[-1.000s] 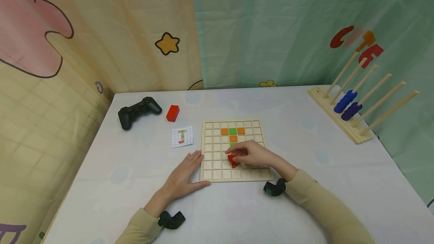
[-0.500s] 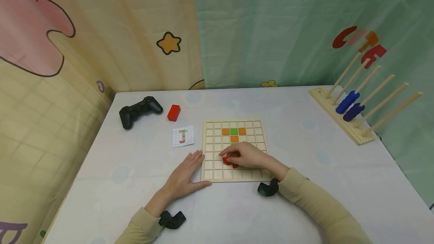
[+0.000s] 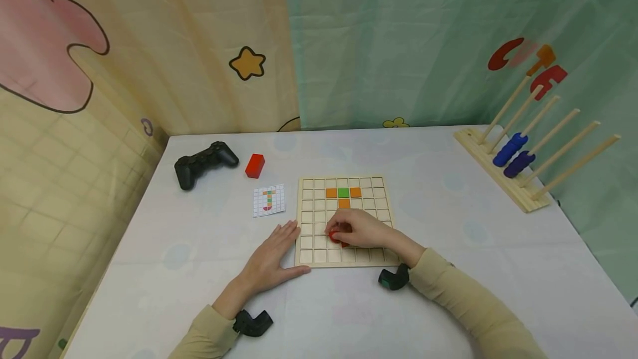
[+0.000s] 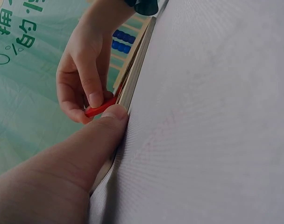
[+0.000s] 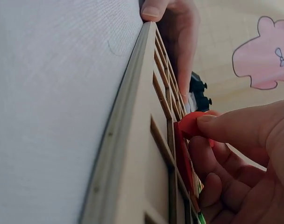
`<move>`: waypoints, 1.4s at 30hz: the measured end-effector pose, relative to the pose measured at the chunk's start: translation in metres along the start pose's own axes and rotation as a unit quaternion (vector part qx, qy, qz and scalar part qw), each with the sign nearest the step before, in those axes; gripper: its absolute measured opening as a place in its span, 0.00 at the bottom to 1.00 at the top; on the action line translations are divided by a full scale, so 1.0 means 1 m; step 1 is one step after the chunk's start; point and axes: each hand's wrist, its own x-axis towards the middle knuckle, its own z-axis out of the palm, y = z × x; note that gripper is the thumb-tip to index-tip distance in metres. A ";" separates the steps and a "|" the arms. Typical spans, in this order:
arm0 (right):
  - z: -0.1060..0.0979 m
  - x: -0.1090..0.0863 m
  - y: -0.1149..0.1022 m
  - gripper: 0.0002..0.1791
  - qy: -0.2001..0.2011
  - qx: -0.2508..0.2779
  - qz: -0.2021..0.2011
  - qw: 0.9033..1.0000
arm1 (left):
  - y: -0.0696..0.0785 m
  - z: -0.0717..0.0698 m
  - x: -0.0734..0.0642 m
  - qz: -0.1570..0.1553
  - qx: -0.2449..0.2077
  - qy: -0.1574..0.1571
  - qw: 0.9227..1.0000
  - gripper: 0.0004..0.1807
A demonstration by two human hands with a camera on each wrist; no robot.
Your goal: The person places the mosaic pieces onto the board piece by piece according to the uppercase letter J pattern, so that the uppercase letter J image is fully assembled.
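My right hand pinches a small red tile with a rounded edge between thumb and fingers, low over the wooden grid board. Right beside it, another red tile sits on the grid, mostly covered by the hand in the head view. Farther up the board, orange tiles and a green tile form a row, with an orange tile below its middle. My left hand lies spread at the board's left side, fingertips at the edge and thumb at the near corner.
A printed pattern card lies left of the board. Behind it are a red block and a black game controller. At the right stands a wooden peg rack with blue beads on two pegs.
My right hand has shifted slightly left with the red tile and brought it down at the grid beside the other red tile. The left hand stays in place.
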 end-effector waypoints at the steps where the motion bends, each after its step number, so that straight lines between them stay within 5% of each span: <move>1: 0.000 0.000 0.000 0.06 0.001 0.001 -0.001 1.000 | 0.000 0.000 0.000 0.000 0.000 0.000 1.000 0.50; 12: 0.000 0.002 0.002 0.07 -0.018 -0.057 -0.012 0.998 | 0.000 0.001 0.001 0.004 0.000 0.005 1.000 0.49; 19: 0.001 -0.005 0.005 0.07 -0.002 -0.047 -0.026 0.999 | -0.001 0.001 0.001 0.004 0.004 0.006 1.000 0.50; 31: -0.011 -0.054 0.024 0.06 0.019 0.051 0.011 0.998 | 0.000 0.001 0.000 -0.002 0.007 -0.001 1.000 0.49; 42: -0.034 -0.095 0.046 0.07 0.045 0.046 0.035 0.997 | 0.003 -0.004 0.001 -0.009 0.043 -0.024 0.999 0.49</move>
